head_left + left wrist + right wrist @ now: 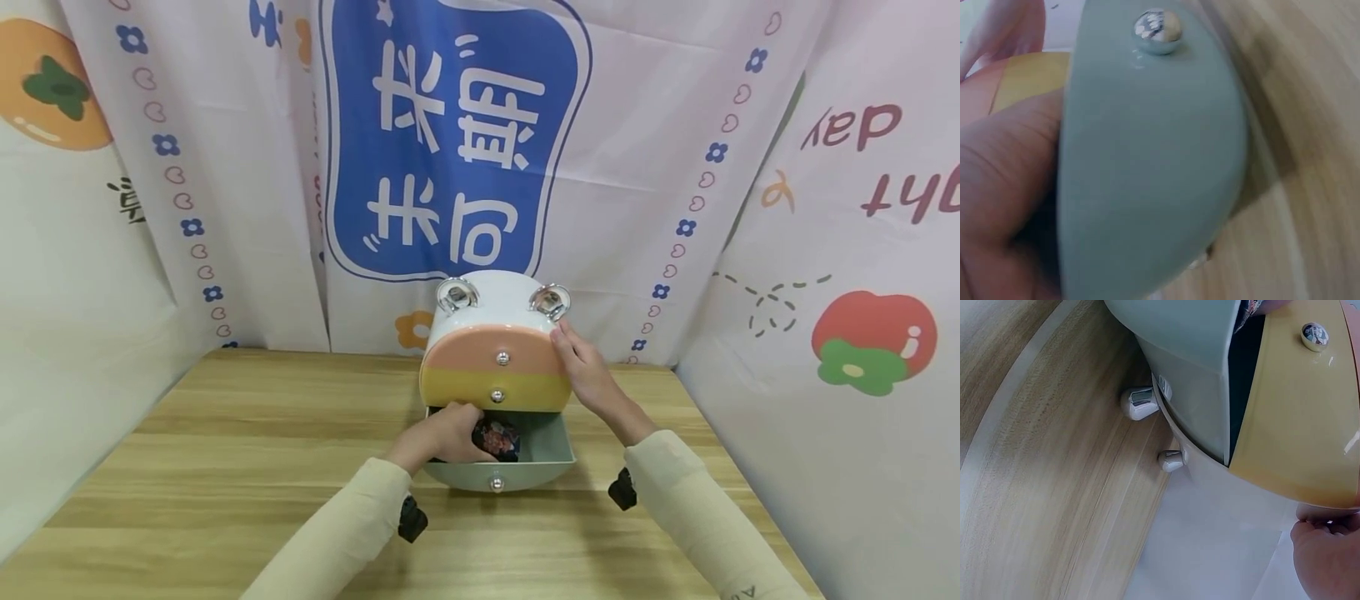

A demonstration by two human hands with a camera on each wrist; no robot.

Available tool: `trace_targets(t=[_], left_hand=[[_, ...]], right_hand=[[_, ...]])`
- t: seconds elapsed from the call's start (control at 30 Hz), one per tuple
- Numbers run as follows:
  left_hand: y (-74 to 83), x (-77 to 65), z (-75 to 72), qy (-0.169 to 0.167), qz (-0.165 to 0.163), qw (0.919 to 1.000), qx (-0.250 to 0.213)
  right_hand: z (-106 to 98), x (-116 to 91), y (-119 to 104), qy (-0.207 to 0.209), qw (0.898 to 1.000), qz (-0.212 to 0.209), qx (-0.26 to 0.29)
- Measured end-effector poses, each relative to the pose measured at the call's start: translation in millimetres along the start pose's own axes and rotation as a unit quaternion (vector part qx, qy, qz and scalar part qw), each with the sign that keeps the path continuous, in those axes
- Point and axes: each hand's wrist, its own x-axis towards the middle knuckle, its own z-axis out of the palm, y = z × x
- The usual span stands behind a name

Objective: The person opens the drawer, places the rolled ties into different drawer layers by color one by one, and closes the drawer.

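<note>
A small rounded chest (495,337) has a white shell, a pink drawer and a yellow drawer (495,387), with silver knobs. Below them, the green bottom drawer (536,475) is pulled out; its front fills much of the left wrist view. My left hand (450,433) reaches over the drawer's left side and grips a dark item with a floral pattern (498,439); its kind is unclear and part of it is hidden. Against the chest's right side, near the top, rests my right hand (592,379), fingers extended along the shell. In the right wrist view, the right hand (1329,553) touches the shell's edge.
The chest stands on a wood-grain table (262,467) near its back edge. Printed white curtains (637,125) hang behind and on both sides. Two round silver pieces (550,300) stick up from the chest's top, and short silver feet (1140,403) support it.
</note>
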Motion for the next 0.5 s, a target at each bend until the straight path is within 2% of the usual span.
trace_targets(t=[0.13,0.23,0.5], left_hand=[[1.1,-6.6,-9.8,-0.019,-0.007,0.9998,-0.002],[7.7,-15.9,-20.9,-0.011,-0.012,0.9999,-0.002],[29.8,-46.2,-41.5,0.082,0.023,0.9960,0.026]], right_hand=[[1,1,1,-0.003,1.000,-0.003,0.002],[1,0,1,-0.005,1.000,-0.004,0.005],[-1,-1,1,-0.009,1.000,0.002,0.010]])
